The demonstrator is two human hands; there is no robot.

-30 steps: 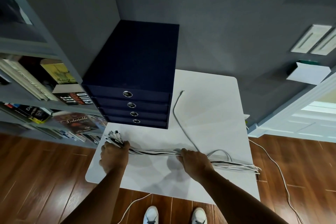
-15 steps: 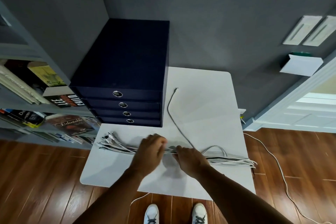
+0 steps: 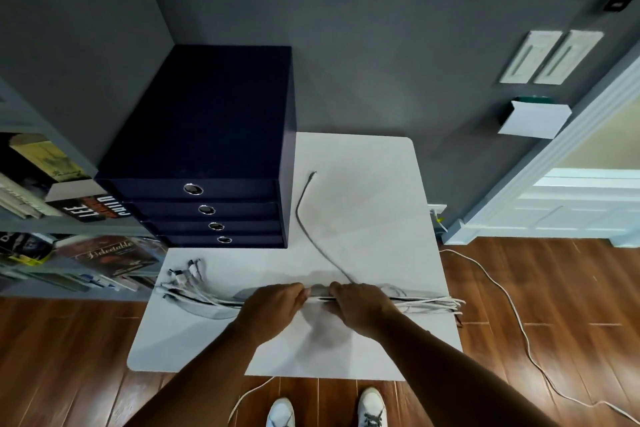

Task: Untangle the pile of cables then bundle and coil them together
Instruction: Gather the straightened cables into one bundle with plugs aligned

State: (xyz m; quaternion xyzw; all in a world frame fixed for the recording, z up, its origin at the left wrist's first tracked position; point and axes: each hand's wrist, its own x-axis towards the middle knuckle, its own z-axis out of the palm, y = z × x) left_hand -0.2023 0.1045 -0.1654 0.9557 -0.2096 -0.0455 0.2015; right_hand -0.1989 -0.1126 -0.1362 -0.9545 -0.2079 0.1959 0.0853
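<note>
A straightened bundle of white and grey cables (image 3: 204, 300) lies left to right across the white table (image 3: 381, 239). Its plug ends fan out at the left, and its loose ends (image 3: 440, 305) reach the right edge. My left hand (image 3: 273, 305) and my right hand (image 3: 360, 305) grip the bundle at its middle, side by side and almost touching. One grey cable (image 3: 304, 215) runs from beside my right hand up across the table, away from the bundle.
A dark blue drawer unit (image 3: 207, 156) stands at the table's back left. Bookshelves (image 3: 52, 218) are at the left, grey walls behind. A white cord (image 3: 512, 308) trails over the wooden floor at the right. My shoes (image 3: 325, 409) are below the table edge.
My left hand let go of the plug ends at the left and slid right to the bundle's middle, beside my right hand. The plug ends now lie spread on the table.
</note>
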